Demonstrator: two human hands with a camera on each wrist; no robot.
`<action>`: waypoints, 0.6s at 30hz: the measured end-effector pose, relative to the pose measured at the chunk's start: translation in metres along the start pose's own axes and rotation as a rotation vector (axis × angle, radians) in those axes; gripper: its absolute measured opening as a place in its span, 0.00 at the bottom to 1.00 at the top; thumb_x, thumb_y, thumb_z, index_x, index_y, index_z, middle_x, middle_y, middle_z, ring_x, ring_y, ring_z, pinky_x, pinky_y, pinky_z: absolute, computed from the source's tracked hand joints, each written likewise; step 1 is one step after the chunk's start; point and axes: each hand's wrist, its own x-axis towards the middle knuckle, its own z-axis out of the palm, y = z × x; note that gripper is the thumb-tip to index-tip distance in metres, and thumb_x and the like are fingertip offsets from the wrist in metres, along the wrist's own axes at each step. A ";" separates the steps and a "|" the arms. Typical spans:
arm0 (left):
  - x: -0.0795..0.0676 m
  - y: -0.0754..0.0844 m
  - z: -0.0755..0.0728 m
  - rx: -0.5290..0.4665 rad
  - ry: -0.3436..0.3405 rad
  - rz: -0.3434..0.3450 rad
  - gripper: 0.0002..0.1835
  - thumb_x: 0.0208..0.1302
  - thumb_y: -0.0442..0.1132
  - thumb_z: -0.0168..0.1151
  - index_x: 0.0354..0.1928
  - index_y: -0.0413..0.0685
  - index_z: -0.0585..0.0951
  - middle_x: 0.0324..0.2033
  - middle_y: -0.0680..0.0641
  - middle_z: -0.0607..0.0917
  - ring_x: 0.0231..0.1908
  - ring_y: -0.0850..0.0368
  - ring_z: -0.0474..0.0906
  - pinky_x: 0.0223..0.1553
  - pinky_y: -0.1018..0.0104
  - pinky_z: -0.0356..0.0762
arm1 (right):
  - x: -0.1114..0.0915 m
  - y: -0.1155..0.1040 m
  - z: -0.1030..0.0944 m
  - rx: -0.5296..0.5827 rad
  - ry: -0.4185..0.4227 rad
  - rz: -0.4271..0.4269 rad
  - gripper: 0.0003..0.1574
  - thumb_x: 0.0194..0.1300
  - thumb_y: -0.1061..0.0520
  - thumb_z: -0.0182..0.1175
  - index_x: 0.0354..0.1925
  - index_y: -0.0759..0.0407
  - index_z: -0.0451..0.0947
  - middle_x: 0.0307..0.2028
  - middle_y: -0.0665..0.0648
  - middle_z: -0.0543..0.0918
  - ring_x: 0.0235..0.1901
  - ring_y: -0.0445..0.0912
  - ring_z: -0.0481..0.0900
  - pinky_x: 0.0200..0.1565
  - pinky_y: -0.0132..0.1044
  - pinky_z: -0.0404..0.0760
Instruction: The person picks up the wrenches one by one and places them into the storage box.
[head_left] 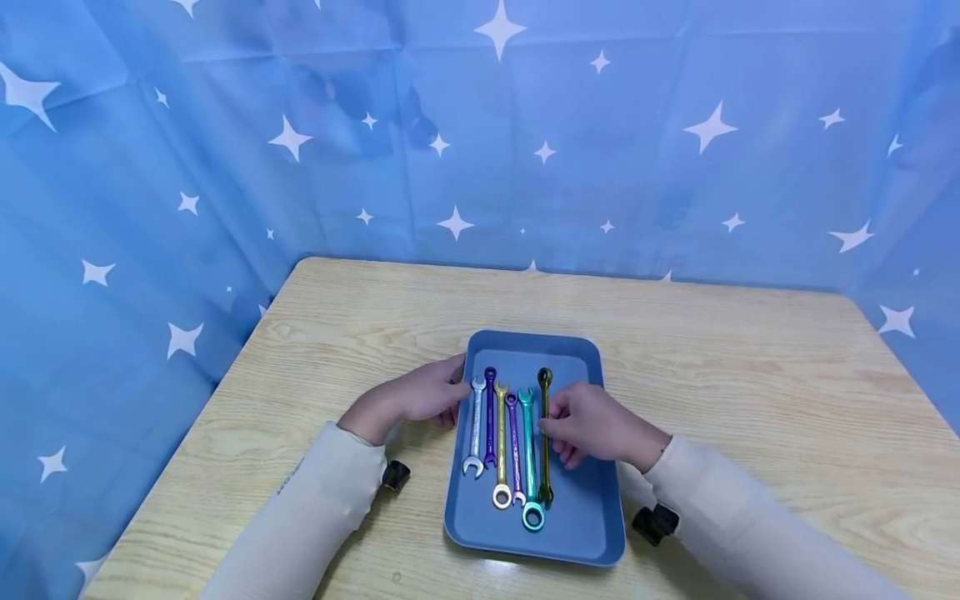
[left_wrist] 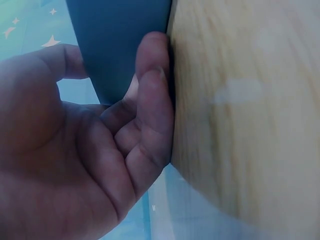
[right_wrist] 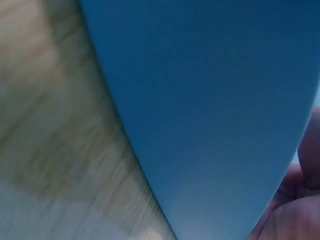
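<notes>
A blue-grey tray [head_left: 577, 529] holds several combination wrenches laid side by side. From left to right come a silver wrench [head_left: 476, 425], a purple wrench [head_left: 490, 417], a gold wrench [head_left: 502, 442], a shorter purple wrench [head_left: 515, 450], a green wrench [head_left: 529, 450] and a dark gold wrench [head_left: 545, 475]. My left hand [head_left: 423, 392] grips the tray's left side, thumb at the rim and fingers against the outer wall. Over the tray's right half, my right hand [head_left: 596, 421] pinches the dark gold wrench by its middle. In the right wrist view, the tray's wall hides most of this hand.
The tray stands on a light wood-grain table [head_left: 360, 325]. Behind and to the left hangs a blue cloth [head_left: 630, 183] with white stars. Dark wrist-camera pieces [head_left: 656, 523] stick out below the sleeves.
</notes>
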 end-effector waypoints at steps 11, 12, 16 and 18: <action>-0.001 0.000 0.001 0.005 -0.006 0.012 0.31 0.74 0.42 0.45 0.77 0.57 0.57 0.29 0.45 0.83 0.26 0.52 0.82 0.29 0.59 0.83 | 0.003 0.000 0.009 -0.092 0.010 0.079 0.20 0.69 0.61 0.58 0.19 0.63 0.77 0.15 0.56 0.79 0.14 0.44 0.81 0.21 0.38 0.84; 0.000 0.000 0.001 0.005 -0.006 0.013 0.31 0.74 0.42 0.45 0.77 0.56 0.58 0.29 0.45 0.83 0.26 0.52 0.82 0.29 0.59 0.83 | 0.002 0.000 0.009 -0.098 0.012 0.080 0.20 0.70 0.61 0.58 0.19 0.63 0.77 0.15 0.55 0.79 0.14 0.44 0.81 0.20 0.38 0.84; 0.000 -0.001 0.001 0.003 0.000 0.013 0.31 0.75 0.42 0.45 0.78 0.57 0.56 0.29 0.45 0.83 0.26 0.52 0.82 0.30 0.59 0.83 | 0.002 -0.001 0.010 -0.118 0.022 0.088 0.20 0.70 0.60 0.58 0.19 0.62 0.76 0.15 0.55 0.80 0.13 0.44 0.80 0.19 0.38 0.83; 0.000 0.000 0.001 0.002 0.001 0.013 0.32 0.75 0.42 0.45 0.78 0.58 0.55 0.29 0.45 0.83 0.26 0.52 0.82 0.30 0.59 0.83 | 0.002 -0.002 0.010 -0.138 0.025 0.100 0.20 0.71 0.59 0.58 0.20 0.61 0.77 0.15 0.55 0.80 0.13 0.44 0.80 0.19 0.37 0.83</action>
